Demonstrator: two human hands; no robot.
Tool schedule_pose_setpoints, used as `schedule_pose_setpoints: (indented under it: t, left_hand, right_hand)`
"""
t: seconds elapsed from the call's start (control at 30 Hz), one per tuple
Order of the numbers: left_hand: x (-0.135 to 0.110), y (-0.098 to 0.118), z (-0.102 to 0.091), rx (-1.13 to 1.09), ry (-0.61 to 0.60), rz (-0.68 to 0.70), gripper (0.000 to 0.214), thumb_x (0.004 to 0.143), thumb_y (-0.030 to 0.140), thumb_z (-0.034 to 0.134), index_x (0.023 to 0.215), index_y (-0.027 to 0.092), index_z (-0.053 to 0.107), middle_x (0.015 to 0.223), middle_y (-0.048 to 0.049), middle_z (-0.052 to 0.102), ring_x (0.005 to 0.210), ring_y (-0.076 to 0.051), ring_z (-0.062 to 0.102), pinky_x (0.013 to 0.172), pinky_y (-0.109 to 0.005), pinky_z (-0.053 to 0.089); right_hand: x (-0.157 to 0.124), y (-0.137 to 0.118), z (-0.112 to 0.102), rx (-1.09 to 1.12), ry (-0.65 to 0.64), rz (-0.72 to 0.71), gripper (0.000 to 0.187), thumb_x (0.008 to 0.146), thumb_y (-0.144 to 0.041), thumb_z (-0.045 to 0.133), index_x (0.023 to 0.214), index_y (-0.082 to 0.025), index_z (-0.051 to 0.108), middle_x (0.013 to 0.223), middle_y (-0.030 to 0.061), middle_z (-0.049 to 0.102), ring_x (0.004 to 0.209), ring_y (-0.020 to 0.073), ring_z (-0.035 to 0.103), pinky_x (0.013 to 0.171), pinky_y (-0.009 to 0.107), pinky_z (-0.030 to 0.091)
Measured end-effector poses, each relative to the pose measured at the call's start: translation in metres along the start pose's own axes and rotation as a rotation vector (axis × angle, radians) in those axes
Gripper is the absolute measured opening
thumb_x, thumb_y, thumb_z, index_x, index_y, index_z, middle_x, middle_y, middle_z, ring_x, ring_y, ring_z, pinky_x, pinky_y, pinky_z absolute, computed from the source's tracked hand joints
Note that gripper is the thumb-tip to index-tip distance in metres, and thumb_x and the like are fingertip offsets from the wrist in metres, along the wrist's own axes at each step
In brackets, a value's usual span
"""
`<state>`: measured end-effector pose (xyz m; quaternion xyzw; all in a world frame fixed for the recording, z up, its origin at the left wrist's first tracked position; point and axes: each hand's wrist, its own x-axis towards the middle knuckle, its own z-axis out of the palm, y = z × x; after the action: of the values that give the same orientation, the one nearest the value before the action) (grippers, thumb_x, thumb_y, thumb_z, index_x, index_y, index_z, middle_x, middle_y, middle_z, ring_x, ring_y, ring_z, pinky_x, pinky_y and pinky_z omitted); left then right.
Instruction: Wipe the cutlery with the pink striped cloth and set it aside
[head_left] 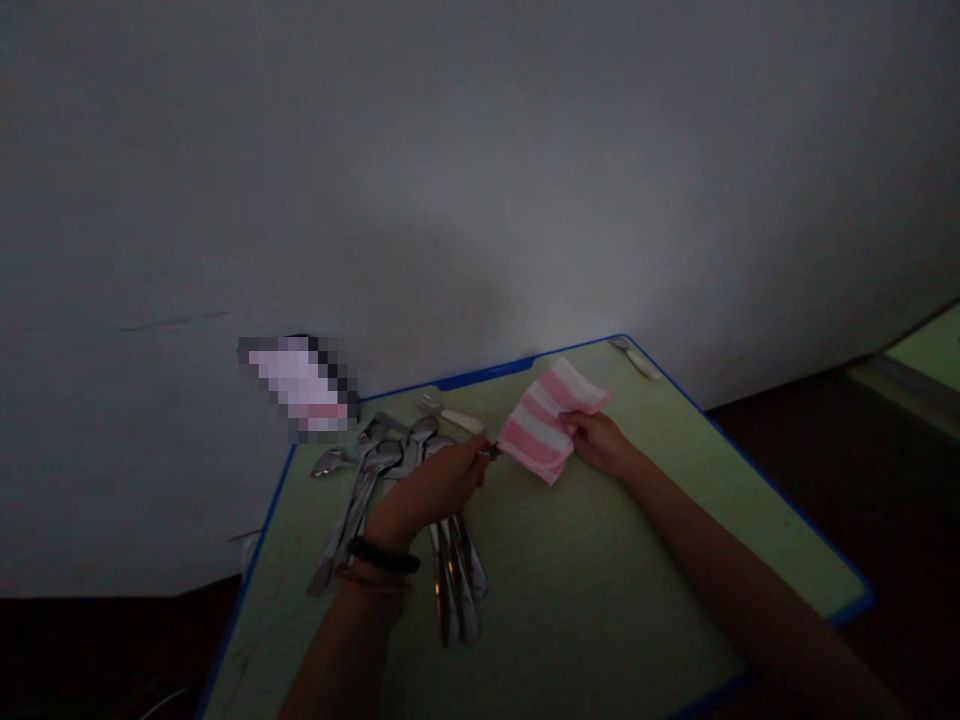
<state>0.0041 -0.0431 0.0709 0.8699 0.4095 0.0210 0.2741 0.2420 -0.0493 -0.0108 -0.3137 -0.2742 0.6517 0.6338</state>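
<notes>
Pink cloth: pinched by right hand's fingers
Left hand: fingers gripping a utensil
Spoons: grouped on green worktop

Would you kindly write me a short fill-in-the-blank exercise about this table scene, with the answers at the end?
1. The right hand holds a cloth striped in white and ____.
2. The green table has a ____ edge.
3. A black band circles the ____ wrist.

Missing words: pink; blue; left.
</notes>
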Motion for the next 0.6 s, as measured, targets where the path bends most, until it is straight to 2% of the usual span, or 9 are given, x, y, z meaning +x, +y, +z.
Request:
schedule_pose_setpoints:
  t: [0.13,0.3,0.47,0.6]
  left_hand:
    - [-0.002,-0.006,-0.004,0.024,0.041,-0.020,0.024,0.089,0.027,0.030,0.085,0.019,0.052,0.075,-0.0033,0.060,0.067,-0.016,0.056,0.061,-0.027,0.038]
    - [-0.006,-0.010,-0.013,0.019,0.055,-0.051,0.023,0.089,0.028,0.031,0.087,0.019,0.053,0.076,-0.0033,0.060,0.067,-0.016,0.057,0.062,-0.027,0.037]
    - [-0.009,-0.003,-0.022,0.005,0.137,-0.068,0.027,0.089,0.032,0.032,0.095,0.020,0.056,0.070,-0.0021,0.061,0.065,-0.017,0.058,0.060,-0.027,0.037]
    - [-0.011,0.010,-0.024,0.013,0.163,-0.036,0.030,0.088,0.033,0.035,0.098,0.020,0.060,0.084,-0.0056,0.066,0.075,-0.019,0.061,0.066,-0.028,0.042]
  right_hand:
    - [-0.002,0.004,-0.002,-0.105,-0.028,0.015,0.025,0.071,-0.020,0.063,0.096,-0.020,0.061,0.098,0.0034,0.069,0.098,0.0206,0.062,0.091,0.038,0.048]
    - [-0.003,0.010,-0.009,-0.256,-0.042,0.025,0.030,0.075,-0.032,0.064,0.102,-0.021,0.060,0.101,0.0032,0.068,0.097,0.0198,0.062,0.089,0.038,0.048]
    - [-0.004,0.006,-0.004,-0.195,-0.014,0.027,0.029,0.076,-0.031,0.064,0.102,-0.021,0.059,0.099,0.0037,0.068,0.089,0.0180,0.064,0.085,0.036,0.050]
    - [-0.015,0.002,0.014,-0.006,-0.044,0.148,0.024,0.081,-0.030,0.057,0.103,-0.021,0.057,0.099,0.0031,0.068,0.088,0.0168,0.064,0.084,0.037,0.049]
